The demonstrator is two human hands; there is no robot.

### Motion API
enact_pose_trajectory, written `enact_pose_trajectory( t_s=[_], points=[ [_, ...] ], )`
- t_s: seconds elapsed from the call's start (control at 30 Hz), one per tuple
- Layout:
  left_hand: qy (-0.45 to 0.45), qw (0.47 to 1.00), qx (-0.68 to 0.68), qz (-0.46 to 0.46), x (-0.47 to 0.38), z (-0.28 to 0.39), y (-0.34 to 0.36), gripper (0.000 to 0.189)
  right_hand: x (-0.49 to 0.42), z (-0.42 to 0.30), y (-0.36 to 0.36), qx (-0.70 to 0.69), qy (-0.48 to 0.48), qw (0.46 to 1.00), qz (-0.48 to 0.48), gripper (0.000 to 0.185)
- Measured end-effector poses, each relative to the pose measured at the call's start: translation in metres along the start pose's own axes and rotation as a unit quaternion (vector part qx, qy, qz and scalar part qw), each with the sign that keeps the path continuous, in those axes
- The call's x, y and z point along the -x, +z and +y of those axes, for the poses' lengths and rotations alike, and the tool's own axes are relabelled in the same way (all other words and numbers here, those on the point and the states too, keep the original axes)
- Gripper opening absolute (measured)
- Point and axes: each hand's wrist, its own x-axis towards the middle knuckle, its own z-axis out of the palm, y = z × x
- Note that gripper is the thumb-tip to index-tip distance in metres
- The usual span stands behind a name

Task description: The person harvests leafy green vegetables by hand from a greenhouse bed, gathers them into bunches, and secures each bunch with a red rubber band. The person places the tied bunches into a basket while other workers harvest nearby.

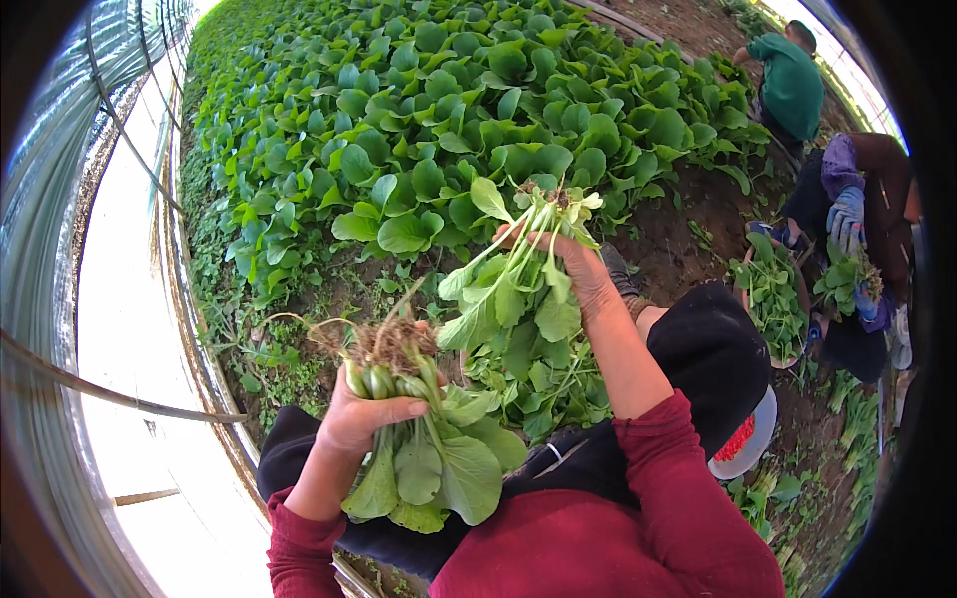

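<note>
My left hand (366, 418) grips a bunch of leafy greens (441, 463), pale stems in the fist. Its brown, soil-flecked roots (385, 344) point up and the broad leaves hang down over my lap. Farther forward, my right hand (572, 258) holds a looser bunch of greens (516, 288), also root end up, with limp yellow-green leaves drooping. The far-side fingers of the right hand are partly hidden by stems. Below the two bunches, a heap of loose leaves (557, 389) lies between my knees; what carries it is mostly covered.
A dense bed of growing greens (448, 112) spreads ahead. Plastic greenhouse sheeting (45, 247) and a curved pole (134, 400) stand left. At right are a pale bowl (759, 441) with red contents, a container of greens (774, 306), a gloved co-worker (848, 217) and a person in green (789, 82).
</note>
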Motion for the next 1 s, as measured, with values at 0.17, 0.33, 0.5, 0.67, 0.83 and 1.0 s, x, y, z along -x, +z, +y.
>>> enact_pose_trajectory(
  t_s=[0.17,0.33,0.5,0.67,0.83,1.0],
  points=[
    [-0.083,0.993,0.076,0.021,-0.024,-0.019,0.005,0.097,-0.002,0.021,0.022,0.097,-0.103,0.989,0.05,0.037],
    [-0.059,0.995,0.072,-0.04,-0.04,-0.037,0.011,0.112,0.005,0.02,0.042,-0.082,-0.075,0.992,-0.059,0.035],
    [-0.048,0.996,0.011,-0.074,-0.049,-0.054,0.013,0.115,0.015,0.023,0.051,-0.205,0.019,0.978,0.021,0.028],
    [-0.081,0.996,0.002,-0.028,-0.044,-0.05,0.01,0.115,-0.002,0.036,0.048,0.007,-0.171,0.965,0.2,0.021],
    [-0.069,0.995,0.05,-0.047,-0.037,-0.046,0.015,0.116,-0.007,0.043,0.043,0.402,-0.364,0.807,0.232,0.019],
    [-0.055,0.998,0.007,-0.004,-0.051,-0.061,0.013,0.121,0.003,0.055,0.064,0.055,-0.149,0.976,0.149,0.024]
  ],
)
